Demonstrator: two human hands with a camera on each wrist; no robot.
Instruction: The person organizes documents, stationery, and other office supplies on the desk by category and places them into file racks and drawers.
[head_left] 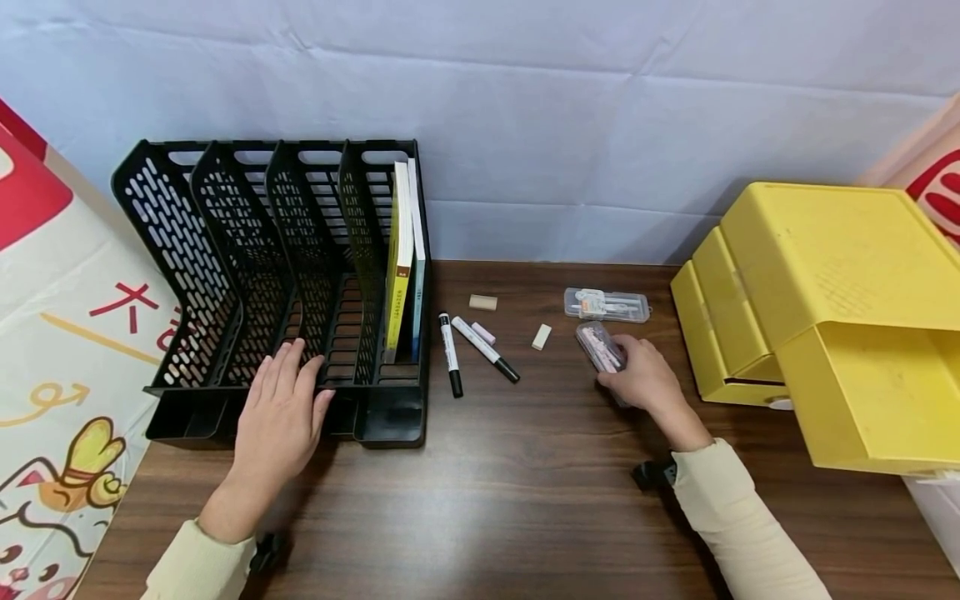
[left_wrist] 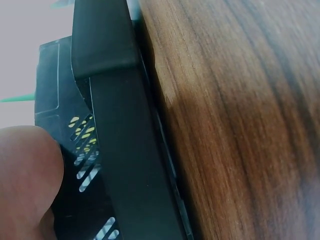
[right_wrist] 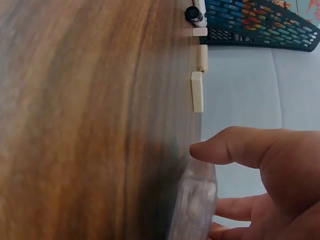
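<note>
My left hand (head_left: 279,412) lies with fingers straight over the front edge of a black desk file organizer (head_left: 386,421). In the left wrist view a fingertip (left_wrist: 27,175) shows beside the organizer's dark front wall. On the right, my right hand (head_left: 641,375) grips a small clear plastic case (head_left: 597,343) with pale pieces inside, thumb on one side and fingers on the other. The right wrist view shows the case (right_wrist: 194,205) low over the wood, under the thumb. Just behind it lies a second clear case (head_left: 622,307) with a white label.
Two markers (head_left: 451,354), a tan block (head_left: 483,302) and a white eraser (head_left: 542,337) lie mid-table, beside a small pale block (head_left: 483,333). Books (head_left: 401,275) stand in the organizer's rightmost slot. A yellow drawer unit (head_left: 855,250) stands at the right, its top drawer pulled out.
</note>
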